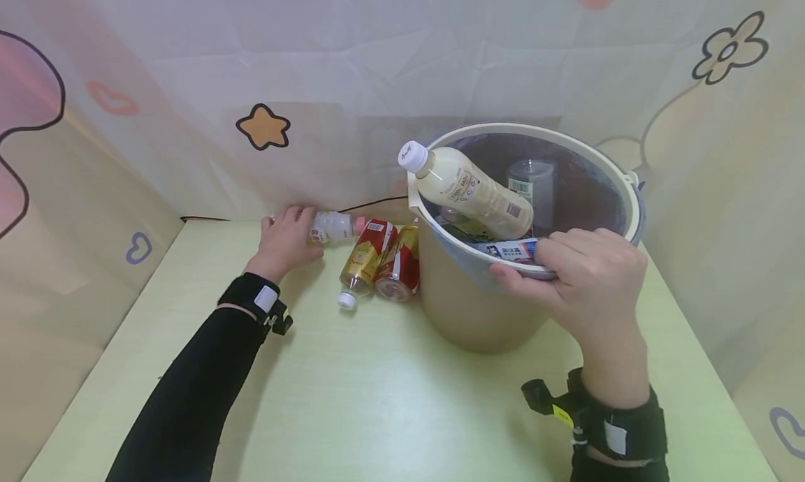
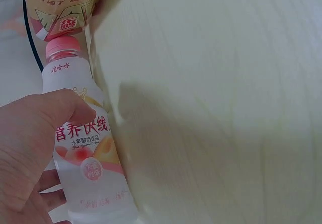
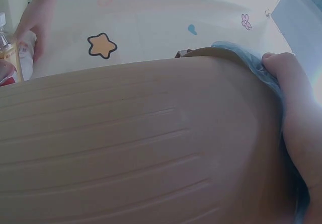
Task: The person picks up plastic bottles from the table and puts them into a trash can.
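My left hand (image 1: 287, 237) grips a white drink bottle (image 2: 88, 148) with a pink cap. The bottle lies on its side at the back of the table, thumb across its label and fingers curled along its far side. Its cap end meets a red and gold bottle (image 1: 370, 255) lying beside it. My right hand (image 1: 585, 279) holds the near right rim of a beige bin (image 1: 478, 314), thumb outside over the bluish liner. A cream-coloured bottle (image 1: 478, 194) with a white cap leans in the bin, its neck over the left rim.
A second red and gold container (image 1: 400, 265) lies against the bin's left side. Inside the bin are a clear bottle (image 1: 533, 188) and a blue and white package (image 1: 509, 250). A patterned curtain (image 1: 314, 63) hangs behind the table (image 1: 352, 398).
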The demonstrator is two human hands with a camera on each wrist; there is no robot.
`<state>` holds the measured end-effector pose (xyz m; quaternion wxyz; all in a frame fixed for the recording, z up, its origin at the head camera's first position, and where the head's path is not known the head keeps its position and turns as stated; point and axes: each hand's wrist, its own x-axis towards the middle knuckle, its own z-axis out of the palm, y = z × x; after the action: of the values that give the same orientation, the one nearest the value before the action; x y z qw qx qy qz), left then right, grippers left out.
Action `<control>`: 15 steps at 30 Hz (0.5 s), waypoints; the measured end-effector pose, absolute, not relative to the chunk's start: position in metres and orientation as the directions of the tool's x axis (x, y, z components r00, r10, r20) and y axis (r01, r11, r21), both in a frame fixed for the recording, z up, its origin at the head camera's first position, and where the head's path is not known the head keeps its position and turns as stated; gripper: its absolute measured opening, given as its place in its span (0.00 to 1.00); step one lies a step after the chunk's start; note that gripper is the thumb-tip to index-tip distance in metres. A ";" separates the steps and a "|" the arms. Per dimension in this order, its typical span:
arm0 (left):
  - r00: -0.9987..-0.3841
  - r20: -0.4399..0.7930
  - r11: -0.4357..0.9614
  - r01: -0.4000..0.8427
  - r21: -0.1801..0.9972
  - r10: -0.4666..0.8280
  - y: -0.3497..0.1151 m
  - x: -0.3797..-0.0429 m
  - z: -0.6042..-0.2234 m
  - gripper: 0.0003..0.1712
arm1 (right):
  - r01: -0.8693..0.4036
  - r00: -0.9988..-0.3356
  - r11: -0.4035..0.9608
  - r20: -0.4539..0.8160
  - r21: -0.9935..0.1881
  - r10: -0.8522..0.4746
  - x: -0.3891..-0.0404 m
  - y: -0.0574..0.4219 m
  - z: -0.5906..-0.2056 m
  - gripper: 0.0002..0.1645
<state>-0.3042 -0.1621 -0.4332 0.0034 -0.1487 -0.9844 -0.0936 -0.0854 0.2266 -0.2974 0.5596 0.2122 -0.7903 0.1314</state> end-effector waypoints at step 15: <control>-0.954 0.033 0.942 0.301 0.147 0.299 -0.165 -0.302 -0.435 0.46 | -0.481 -0.279 0.876 0.941 0.035 -0.191 -0.086 0.227 -0.297 0.47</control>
<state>-0.3020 -0.1653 -0.4351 0.0049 -0.1522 -0.9855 -0.0754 -0.0856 0.2269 -0.2973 0.5614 0.2130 -0.7892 0.1294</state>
